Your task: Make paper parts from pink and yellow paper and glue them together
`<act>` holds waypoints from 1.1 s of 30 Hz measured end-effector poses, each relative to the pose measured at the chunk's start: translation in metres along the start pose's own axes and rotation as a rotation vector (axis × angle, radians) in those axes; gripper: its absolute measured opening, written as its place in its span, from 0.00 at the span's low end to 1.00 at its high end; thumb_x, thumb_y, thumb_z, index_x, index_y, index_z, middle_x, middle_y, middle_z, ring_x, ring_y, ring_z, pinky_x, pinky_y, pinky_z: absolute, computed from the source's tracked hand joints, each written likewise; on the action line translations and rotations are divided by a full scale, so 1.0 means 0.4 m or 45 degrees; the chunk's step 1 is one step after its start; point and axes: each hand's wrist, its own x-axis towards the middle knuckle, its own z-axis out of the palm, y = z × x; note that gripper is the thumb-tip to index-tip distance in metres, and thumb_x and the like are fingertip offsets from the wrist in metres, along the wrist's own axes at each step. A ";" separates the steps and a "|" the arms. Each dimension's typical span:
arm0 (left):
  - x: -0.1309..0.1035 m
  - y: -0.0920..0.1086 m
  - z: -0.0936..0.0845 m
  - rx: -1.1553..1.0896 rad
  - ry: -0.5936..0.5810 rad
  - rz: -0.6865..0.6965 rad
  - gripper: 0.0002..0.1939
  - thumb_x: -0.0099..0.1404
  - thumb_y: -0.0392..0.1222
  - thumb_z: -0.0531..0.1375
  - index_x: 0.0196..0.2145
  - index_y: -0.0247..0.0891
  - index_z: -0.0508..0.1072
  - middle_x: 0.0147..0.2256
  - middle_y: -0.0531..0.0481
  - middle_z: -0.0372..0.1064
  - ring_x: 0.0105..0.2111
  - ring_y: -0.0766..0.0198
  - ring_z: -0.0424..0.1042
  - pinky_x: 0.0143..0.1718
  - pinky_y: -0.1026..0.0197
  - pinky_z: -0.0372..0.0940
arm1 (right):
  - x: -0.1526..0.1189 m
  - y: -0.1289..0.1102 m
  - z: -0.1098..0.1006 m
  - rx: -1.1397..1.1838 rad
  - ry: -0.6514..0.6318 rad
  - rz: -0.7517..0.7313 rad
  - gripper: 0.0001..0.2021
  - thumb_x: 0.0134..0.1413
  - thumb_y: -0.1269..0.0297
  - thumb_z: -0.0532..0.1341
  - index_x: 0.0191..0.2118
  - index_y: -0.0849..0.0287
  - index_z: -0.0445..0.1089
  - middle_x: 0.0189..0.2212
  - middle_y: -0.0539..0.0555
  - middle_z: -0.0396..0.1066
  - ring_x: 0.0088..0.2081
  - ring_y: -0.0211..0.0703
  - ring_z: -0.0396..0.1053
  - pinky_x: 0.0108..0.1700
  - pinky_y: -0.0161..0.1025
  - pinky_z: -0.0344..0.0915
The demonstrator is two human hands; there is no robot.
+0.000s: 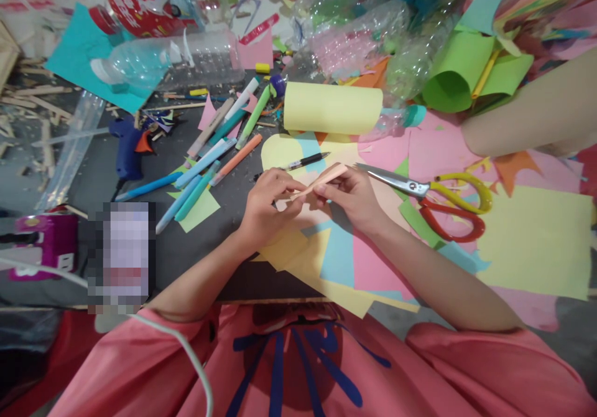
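A small folded strip of peach paper (330,177) is pinched between my two hands above the coloured sheets. My left hand (272,205) grips its lower left end with thumb and fingers. Around the upper right part close the fingers of my right hand (351,198). Just beyond them lies a black pen (308,161) on a pale yellow sheet. Scissors (420,188) with one yellow and one red handle loop rest right of my right hand, their blade tips near it. Under my hands are overlapping yellow, blue and pink paper pieces (338,258).
Several markers (200,165) lie left of my hands, with a blue glue gun (128,149) farther left. A bottle wrapped in yellow paper (333,107) and clear plastic bottles (172,59) lie behind. Another person's arm (532,109) reaches in from the right. A white cable (186,342) crosses the lower left.
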 end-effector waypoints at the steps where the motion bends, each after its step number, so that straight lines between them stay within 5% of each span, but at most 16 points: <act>1: -0.001 -0.001 0.001 -0.001 0.007 0.007 0.03 0.62 0.35 0.63 0.34 0.42 0.77 0.31 0.52 0.72 0.32 0.64 0.70 0.34 0.60 0.67 | 0.000 0.000 0.001 0.010 0.004 -0.010 0.16 0.45 0.51 0.73 0.25 0.57 0.71 0.23 0.49 0.74 0.22 0.35 0.70 0.25 0.37 0.71; 33: 0.007 0.012 -0.003 0.125 0.088 0.049 0.04 0.62 0.36 0.65 0.30 0.40 0.74 0.28 0.54 0.72 0.30 0.68 0.70 0.30 0.65 0.65 | 0.001 0.010 0.005 0.077 -0.009 0.006 0.17 0.42 0.53 0.74 0.27 0.59 0.70 0.20 0.46 0.73 0.20 0.32 0.69 0.22 0.32 0.68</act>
